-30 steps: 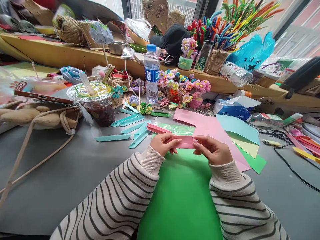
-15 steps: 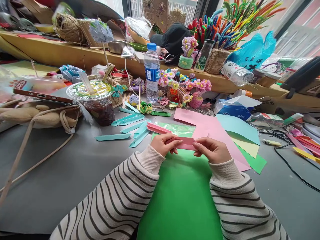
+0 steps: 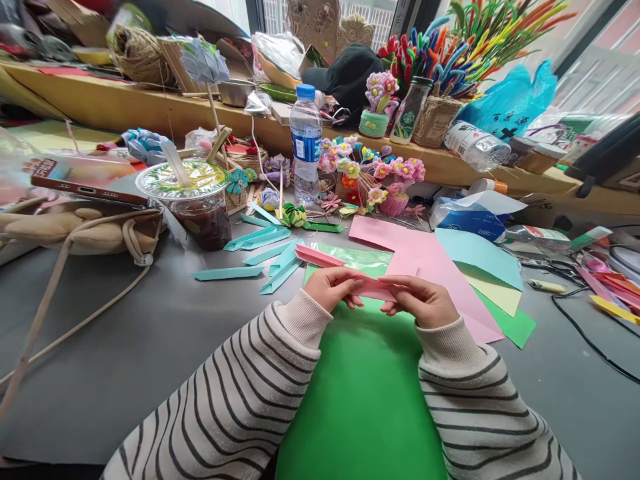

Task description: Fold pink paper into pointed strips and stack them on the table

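Note:
Both my hands hold a narrow folded pink paper strip (image 3: 373, 287) just above a large green paper sheet (image 3: 365, 393). My left hand (image 3: 333, 288) pinches its left end between thumb and fingers. My right hand (image 3: 420, 300) closes over its right end, with the fingers laid along the top edge. Another folded pink strip (image 3: 316, 256) lies just beyond my left hand on a shiny green wrapper (image 3: 360, 257). Several folded teal strips (image 3: 260, 257) lie to the left on the grey table (image 3: 125, 347).
A pink sheet (image 3: 425, 257), a light blue sheet (image 3: 477, 257), and yellow and green sheets lie to the right. A lidded drink cup (image 3: 193, 200), a water bottle (image 3: 306, 143), paper flowers (image 3: 370, 173), a phone (image 3: 85, 180) and a black cable (image 3: 585, 327) crowd the table.
My right hand's fingers have slid left along the pink strip and flattened over it. The strip has tilted slightly. My left hand has barely moved.

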The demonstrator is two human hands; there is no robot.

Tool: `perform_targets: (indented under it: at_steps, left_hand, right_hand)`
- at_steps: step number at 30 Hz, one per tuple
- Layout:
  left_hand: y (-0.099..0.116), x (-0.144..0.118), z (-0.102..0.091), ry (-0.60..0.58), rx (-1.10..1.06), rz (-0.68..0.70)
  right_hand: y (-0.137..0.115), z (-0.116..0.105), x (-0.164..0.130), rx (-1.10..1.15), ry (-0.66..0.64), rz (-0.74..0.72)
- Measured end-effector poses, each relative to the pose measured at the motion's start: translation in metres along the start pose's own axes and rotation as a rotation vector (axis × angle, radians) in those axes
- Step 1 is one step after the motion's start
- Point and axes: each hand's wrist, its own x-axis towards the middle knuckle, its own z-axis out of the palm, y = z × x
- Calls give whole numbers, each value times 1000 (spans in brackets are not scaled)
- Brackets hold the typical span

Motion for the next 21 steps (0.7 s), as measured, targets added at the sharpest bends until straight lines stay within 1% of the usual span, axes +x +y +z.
perform_targets:
  at_steps: [5, 10, 15, 17, 21]
  left_hand:
    - [4, -2, 3, -11, -8, -33]
    - [4, -1, 3, -9, -13, -58]
    - [1, -1, 2, -5, -19, -45]
    - [1, -1, 2, -9, 13, -14]
    - [-1, -2, 2, -41, 83, 49]
  right_hand:
    - [0, -4, 2, -9, -61, 27]
    - [1, -4, 1, -50, -48, 28]
    - [-2, -2, 0, -44, -79, 33]
    - [-2, 0, 0, -54, -56, 36]
    - [-1, 9, 0, -155, 50, -21]
